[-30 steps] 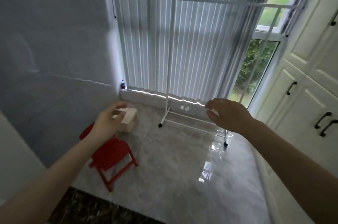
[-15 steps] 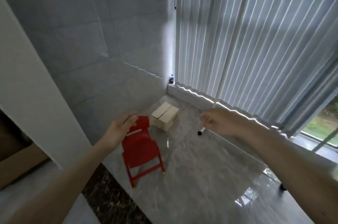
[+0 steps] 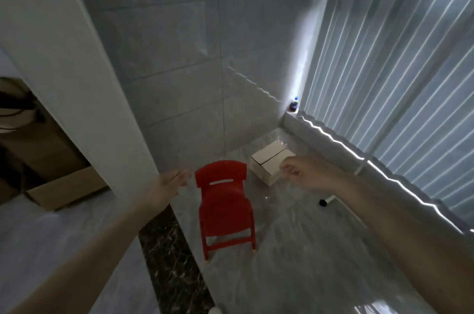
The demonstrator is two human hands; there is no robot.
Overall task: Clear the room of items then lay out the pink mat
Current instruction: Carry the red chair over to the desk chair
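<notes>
Grey marble floor (image 3: 320, 262) holds a red chair (image 3: 224, 207) and a cardboard box (image 3: 269, 163); my left hand (image 3: 166, 185) hovers spread, my right hand (image 3: 305, 175) loosely curled, holding nothing.

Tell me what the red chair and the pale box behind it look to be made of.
Red chair: likely moulded plastic, one uniform smooth piece with a slot cut in its back. Pale box: probably cardboard, matte, with a seam between closed top flaps.

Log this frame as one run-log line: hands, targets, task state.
left hand open, near red chair | right hand loosely curled, empty, over cardboard box | nothing cleared | mat unseen
</notes>
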